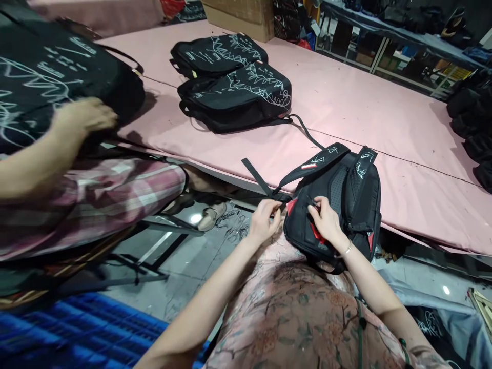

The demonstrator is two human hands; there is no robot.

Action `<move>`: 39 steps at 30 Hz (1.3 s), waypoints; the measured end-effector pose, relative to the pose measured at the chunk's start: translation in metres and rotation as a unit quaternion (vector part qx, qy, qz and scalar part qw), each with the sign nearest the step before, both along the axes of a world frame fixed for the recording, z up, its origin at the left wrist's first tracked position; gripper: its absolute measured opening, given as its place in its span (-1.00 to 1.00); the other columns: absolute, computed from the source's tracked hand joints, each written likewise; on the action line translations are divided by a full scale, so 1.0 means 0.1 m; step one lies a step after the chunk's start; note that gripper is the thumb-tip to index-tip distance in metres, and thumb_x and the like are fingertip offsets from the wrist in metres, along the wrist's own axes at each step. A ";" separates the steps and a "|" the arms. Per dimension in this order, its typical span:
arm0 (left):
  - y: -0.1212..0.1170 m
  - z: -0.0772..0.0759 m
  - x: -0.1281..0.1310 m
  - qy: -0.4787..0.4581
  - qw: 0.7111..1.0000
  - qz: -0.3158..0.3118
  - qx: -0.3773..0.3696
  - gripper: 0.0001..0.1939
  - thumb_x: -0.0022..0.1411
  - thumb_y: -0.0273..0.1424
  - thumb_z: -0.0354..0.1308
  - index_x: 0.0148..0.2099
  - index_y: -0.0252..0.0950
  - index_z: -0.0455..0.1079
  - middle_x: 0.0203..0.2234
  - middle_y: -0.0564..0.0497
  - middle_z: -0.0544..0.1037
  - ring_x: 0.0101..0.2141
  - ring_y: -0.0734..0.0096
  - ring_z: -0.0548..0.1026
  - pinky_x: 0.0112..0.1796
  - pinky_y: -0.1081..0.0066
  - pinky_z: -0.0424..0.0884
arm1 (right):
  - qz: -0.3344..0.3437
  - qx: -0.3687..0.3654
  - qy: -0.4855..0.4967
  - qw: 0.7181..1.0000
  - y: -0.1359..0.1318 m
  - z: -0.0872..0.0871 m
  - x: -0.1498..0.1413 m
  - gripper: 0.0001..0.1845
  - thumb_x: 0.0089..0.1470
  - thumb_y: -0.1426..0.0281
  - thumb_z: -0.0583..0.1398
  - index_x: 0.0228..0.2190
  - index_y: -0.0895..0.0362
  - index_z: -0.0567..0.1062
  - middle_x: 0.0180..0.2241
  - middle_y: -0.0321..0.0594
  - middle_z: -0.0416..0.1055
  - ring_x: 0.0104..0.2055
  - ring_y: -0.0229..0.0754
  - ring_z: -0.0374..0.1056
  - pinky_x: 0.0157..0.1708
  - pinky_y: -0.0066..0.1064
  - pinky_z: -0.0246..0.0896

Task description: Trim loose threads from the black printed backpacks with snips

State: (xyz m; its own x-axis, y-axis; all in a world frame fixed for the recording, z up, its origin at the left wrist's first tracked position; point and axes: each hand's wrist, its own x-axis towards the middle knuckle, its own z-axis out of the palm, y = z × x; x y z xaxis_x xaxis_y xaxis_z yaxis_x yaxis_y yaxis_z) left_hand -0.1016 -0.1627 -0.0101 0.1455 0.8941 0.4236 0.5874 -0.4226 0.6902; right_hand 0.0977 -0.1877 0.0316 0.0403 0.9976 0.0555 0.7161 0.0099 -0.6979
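A black backpack (334, 184) with red accents leans on the pink table's edge and my lap, its shoulder straps facing up. My left hand (265, 220) is at its left side, thumb and fingers pinched near the buckle end of a strap; what exactly lies between them is too small to make out. Over the lower back panel, my right hand (326, 219) is closed in a pinch near a red-edged opening, and its fingertips hide what they hold. A loose black webbing end (257, 176) sticks out to the upper left of my left hand.
Two black backpacks with white line prints (238, 95) lie on the pink table (384, 113). At left, a co-worker's hand (86, 115) rests on another printed backpack (49, 66). A cardboard box (240, 18) stands at the back; dark bags (471, 123) are piled at right.
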 end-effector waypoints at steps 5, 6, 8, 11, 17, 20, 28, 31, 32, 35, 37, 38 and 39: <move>-0.63 -0.22 0.14 -0.159 0.936 0.006 -0.314 -0.74 -0.01 -0.18 0.16 -0.45 -0.28 0.30 -0.65 0.10 0.38 -0.59 0.47 0.33 -0.50 0.47 0.27 | 0.053 0.044 -0.079 0.994 -0.49 0.01 0.17 -0.72 0.19 0.36 -0.06 -0.14 0.20 0.31 -0.25 -0.08 0.40 -0.23 -0.13 0.35 -0.21 -0.32 0.24; -0.73 -0.26 0.20 -0.193 0.915 0.006 -0.355 -0.71 -0.06 -0.16 0.20 -0.47 -0.28 0.29 -0.68 0.11 0.37 -0.61 0.47 0.33 -0.52 0.47 0.26 | 0.067 0.057 -0.085 0.993 -0.56 -0.02 0.18 -0.74 0.18 0.36 -0.03 -0.15 0.19 0.34 -0.27 -0.09 0.41 -0.23 -0.14 0.35 -0.20 -0.33 0.24; -0.85 -0.32 0.31 -0.251 0.886 0.019 -0.391 -0.69 -0.11 -0.16 0.23 -0.47 -0.28 0.26 -0.69 0.11 0.38 -0.62 0.48 0.32 -0.55 0.49 0.23 | 0.085 0.082 -0.097 0.988 -0.65 -0.08 0.18 -0.75 0.16 0.36 0.02 -0.16 0.16 0.38 -0.25 -0.10 0.40 -0.21 -0.16 0.33 -0.19 -0.36 0.25; -0.91 -0.35 0.36 -0.282 0.876 0.025 -0.390 -0.73 -0.04 -0.19 0.18 -0.42 -0.29 0.28 -0.66 0.11 0.38 -0.62 0.48 0.32 -0.55 0.50 0.22 | 0.096 0.101 -0.123 0.983 -0.74 -0.15 0.14 -0.76 0.14 0.36 0.06 -0.16 0.13 0.42 -0.22 -0.12 0.38 -0.22 -0.20 0.32 -0.22 -0.41 0.26; -0.84 -0.34 0.20 -0.200 0.935 -0.002 -0.294 -0.83 0.04 -0.30 0.05 -0.45 -0.28 0.36 -0.62 0.09 0.37 -0.57 0.47 0.29 -0.50 0.48 0.20 | 0.118 0.125 -0.244 0.954 -0.83 -0.19 -0.02 -0.80 0.13 0.44 0.08 -0.21 0.13 0.46 -0.32 -0.16 0.38 -0.33 -0.24 0.27 -0.35 -0.45 0.15; -0.80 -0.34 0.18 -0.223 0.931 -0.016 -0.288 -0.84 0.04 -0.30 0.04 -0.45 -0.28 0.31 -0.59 0.09 0.35 -0.55 0.47 0.28 -0.49 0.48 0.22 | 0.119 0.136 -0.296 0.938 -0.85 -0.16 -0.09 -0.80 0.16 0.46 0.05 -0.24 0.13 0.46 -0.37 -0.18 0.36 -0.36 -0.24 0.23 -0.38 -0.45 0.07; -0.80 -0.34 0.20 -0.275 0.915 -0.037 -0.293 -0.83 0.05 -0.27 0.05 -0.43 -0.28 0.26 -0.59 0.11 0.29 -0.57 0.49 0.25 -0.51 0.49 0.22 | 0.167 0.105 -0.339 0.920 -0.83 0.01 -0.23 -0.78 0.18 0.49 0.00 -0.21 0.14 0.42 -0.33 -0.15 0.31 -0.35 -0.22 0.19 -0.39 -0.40 0.00; -0.80 -0.34 0.19 -0.281 0.914 -0.039 -0.291 -0.84 0.05 -0.28 0.06 -0.43 -0.28 0.26 -0.59 0.10 0.29 -0.55 0.49 0.25 -0.50 0.49 0.22 | 0.178 0.099 -0.365 0.909 -0.83 0.04 -0.29 -0.80 0.18 0.49 0.01 -0.25 0.14 0.42 -0.34 -0.15 0.30 -0.35 -0.19 0.18 -0.39 -0.38 -0.01; -0.80 -0.34 0.19 -0.282 0.914 -0.041 -0.290 -0.84 0.05 -0.28 0.06 -0.44 -0.28 0.26 -0.58 0.10 0.29 -0.55 0.48 0.25 -0.49 0.48 0.23 | 0.177 0.096 -0.371 0.907 -0.83 0.05 -0.31 -0.81 0.17 0.49 0.02 -0.26 0.14 0.42 -0.34 -0.15 0.30 -0.34 -0.18 0.18 -0.39 -0.37 -0.01; -0.79 -0.34 0.19 -0.281 0.917 -0.045 -0.281 -0.85 0.05 -0.30 0.06 -0.44 -0.28 0.27 -0.57 0.09 0.31 -0.51 0.46 0.26 -0.46 0.47 0.24 | 0.163 0.085 -0.379 0.907 -0.83 0.05 -0.37 -0.85 0.15 0.48 0.04 -0.30 0.14 0.41 -0.35 -0.14 0.30 -0.33 -0.15 0.18 -0.39 -0.36 0.01; -0.79 -0.33 0.18 -0.277 0.919 -0.043 -0.276 -0.85 0.04 -0.30 0.08 -0.45 -0.28 0.29 -0.56 0.08 0.33 -0.50 0.45 0.28 -0.44 0.46 0.24 | 0.153 0.078 -0.376 0.911 -0.83 0.04 -0.39 -0.87 0.13 0.49 0.06 -0.34 0.14 0.40 -0.36 -0.15 0.30 -0.33 -0.15 0.18 -0.39 -0.36 0.02; -0.79 -0.31 0.17 -0.280 0.919 -0.037 -0.276 -0.84 0.04 -0.29 0.09 -0.45 -0.28 0.30 -0.55 0.08 0.34 -0.50 0.45 0.28 -0.44 0.46 0.24 | 0.148 0.076 -0.369 0.914 -0.83 0.03 -0.39 -0.88 0.13 0.50 0.06 -0.36 0.14 0.40 -0.37 -0.16 0.30 -0.34 -0.15 0.19 -0.39 -0.37 0.03; -0.80 -0.29 0.15 -0.290 0.915 -0.032 -0.278 -0.83 0.03 -0.27 0.11 -0.45 -0.28 0.30 -0.56 0.08 0.34 -0.51 0.45 0.28 -0.45 0.46 0.24 | 0.141 0.076 -0.355 0.921 -0.83 0.02 -0.38 -0.88 0.12 0.50 0.06 -0.37 0.14 0.41 -0.38 -0.17 0.30 -0.36 -0.16 0.19 -0.40 -0.38 0.05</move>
